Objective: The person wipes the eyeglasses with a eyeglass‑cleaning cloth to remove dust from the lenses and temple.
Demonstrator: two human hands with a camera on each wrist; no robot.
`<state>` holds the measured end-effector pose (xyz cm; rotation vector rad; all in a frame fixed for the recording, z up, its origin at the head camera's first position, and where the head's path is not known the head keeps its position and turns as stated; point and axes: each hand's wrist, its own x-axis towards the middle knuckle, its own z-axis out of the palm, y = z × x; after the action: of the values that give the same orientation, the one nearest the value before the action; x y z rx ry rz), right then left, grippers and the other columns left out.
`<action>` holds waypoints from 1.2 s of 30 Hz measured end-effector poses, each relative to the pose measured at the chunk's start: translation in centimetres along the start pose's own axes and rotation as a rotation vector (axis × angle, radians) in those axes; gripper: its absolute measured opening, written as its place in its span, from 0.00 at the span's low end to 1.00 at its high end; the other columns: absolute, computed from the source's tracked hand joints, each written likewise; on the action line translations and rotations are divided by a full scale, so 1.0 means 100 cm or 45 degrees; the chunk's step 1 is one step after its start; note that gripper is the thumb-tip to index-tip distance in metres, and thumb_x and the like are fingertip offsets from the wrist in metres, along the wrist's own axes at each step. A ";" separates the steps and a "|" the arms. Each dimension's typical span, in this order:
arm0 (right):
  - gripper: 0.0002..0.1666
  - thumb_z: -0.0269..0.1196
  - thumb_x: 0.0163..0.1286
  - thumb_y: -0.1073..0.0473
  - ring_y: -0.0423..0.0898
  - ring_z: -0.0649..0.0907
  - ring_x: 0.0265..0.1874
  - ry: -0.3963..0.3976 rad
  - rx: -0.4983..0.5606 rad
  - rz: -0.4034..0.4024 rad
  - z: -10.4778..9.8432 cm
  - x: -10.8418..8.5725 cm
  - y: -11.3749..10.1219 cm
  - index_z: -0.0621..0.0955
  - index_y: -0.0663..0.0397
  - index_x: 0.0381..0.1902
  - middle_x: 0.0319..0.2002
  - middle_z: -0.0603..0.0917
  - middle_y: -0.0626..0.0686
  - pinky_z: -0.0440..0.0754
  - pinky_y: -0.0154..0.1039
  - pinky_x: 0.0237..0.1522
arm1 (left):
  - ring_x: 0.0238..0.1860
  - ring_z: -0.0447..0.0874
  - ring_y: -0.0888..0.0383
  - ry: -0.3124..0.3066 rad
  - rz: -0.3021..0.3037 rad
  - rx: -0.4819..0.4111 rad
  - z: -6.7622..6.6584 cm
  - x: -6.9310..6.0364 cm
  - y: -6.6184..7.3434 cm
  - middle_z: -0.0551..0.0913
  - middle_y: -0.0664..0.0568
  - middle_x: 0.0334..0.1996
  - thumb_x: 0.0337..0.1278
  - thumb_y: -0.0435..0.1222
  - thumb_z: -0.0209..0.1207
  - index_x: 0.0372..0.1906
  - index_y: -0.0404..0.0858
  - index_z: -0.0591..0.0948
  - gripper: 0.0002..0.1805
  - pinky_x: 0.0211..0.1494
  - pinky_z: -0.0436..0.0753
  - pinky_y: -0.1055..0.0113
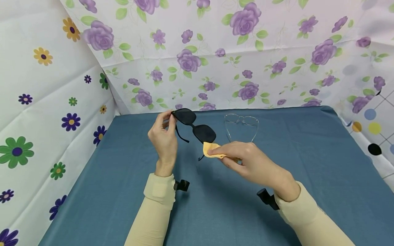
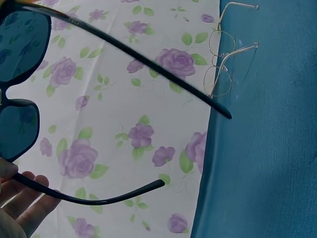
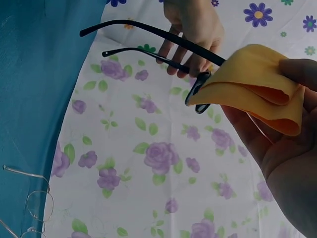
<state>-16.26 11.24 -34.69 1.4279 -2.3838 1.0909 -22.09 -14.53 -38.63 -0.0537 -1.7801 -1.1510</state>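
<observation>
Black sunglasses [image 1: 204,133] are held up over the table, tilted, with both temple arms unfolded. My left hand [image 1: 164,136] pinches them at one end of the frame, near the hinge. A folded yellow cloth [image 1: 211,150] is pinched between the thumb and fingers of my right hand [image 1: 250,162]. The cloth sits at the lower edge of the farther lens in the head view; in the right wrist view the yellow cloth [image 3: 252,84] covers part of the sunglasses [image 3: 198,89]. In the left wrist view the dark lenses [image 2: 22,129] and both temples show.
Thin metal-framed eyeglasses [image 1: 241,120] lie on the blue tablecloth [image 1: 123,205] behind my right hand, temples open. A white curtain with purple flowers [image 1: 209,51] hangs along the table's back edge. Another flowered sheet [image 1: 46,136] hangs at the left.
</observation>
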 end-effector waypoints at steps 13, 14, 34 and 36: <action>0.16 0.64 0.77 0.67 0.33 0.65 0.16 -0.014 0.072 0.170 -0.018 -0.003 0.003 0.89 0.46 0.55 0.21 0.73 0.34 0.66 0.32 0.20 | 0.34 0.92 0.48 -0.006 -0.011 0.028 0.001 0.000 0.000 0.91 0.42 0.38 0.71 0.32 0.65 0.46 0.32 0.89 0.07 0.39 0.91 0.54; 0.16 0.64 0.77 0.66 0.33 0.64 0.16 -0.005 0.076 0.166 -0.019 -0.004 0.003 0.89 0.46 0.55 0.20 0.72 0.34 0.66 0.32 0.20 | 0.34 0.92 0.48 -0.006 -0.012 0.030 0.001 0.000 0.000 0.91 0.42 0.38 0.71 0.32 0.65 0.46 0.32 0.89 0.07 0.39 0.91 0.54; 0.14 0.61 0.80 0.60 0.37 0.83 0.31 -0.094 0.079 0.320 -0.033 -0.007 0.006 0.88 0.45 0.57 0.46 0.90 0.45 0.79 0.35 0.28 | 0.37 0.91 0.48 -0.039 -0.022 -0.001 0.000 -0.001 0.001 0.90 0.41 0.41 0.73 0.33 0.64 0.48 0.31 0.88 0.09 0.42 0.90 0.54; 0.14 0.62 0.80 0.62 0.37 0.84 0.32 -0.033 0.055 0.315 -0.038 -0.009 0.010 0.89 0.47 0.56 0.45 0.91 0.46 0.78 0.35 0.27 | 0.38 0.91 0.48 -0.068 -0.032 -0.042 -0.001 -0.001 0.002 0.90 0.41 0.42 0.73 0.32 0.63 0.50 0.31 0.88 0.10 0.42 0.90 0.52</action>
<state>-17.47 14.60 -32.86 1.1893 -2.6243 1.1907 -21.88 -14.41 -38.54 -0.0828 -1.8134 -1.2073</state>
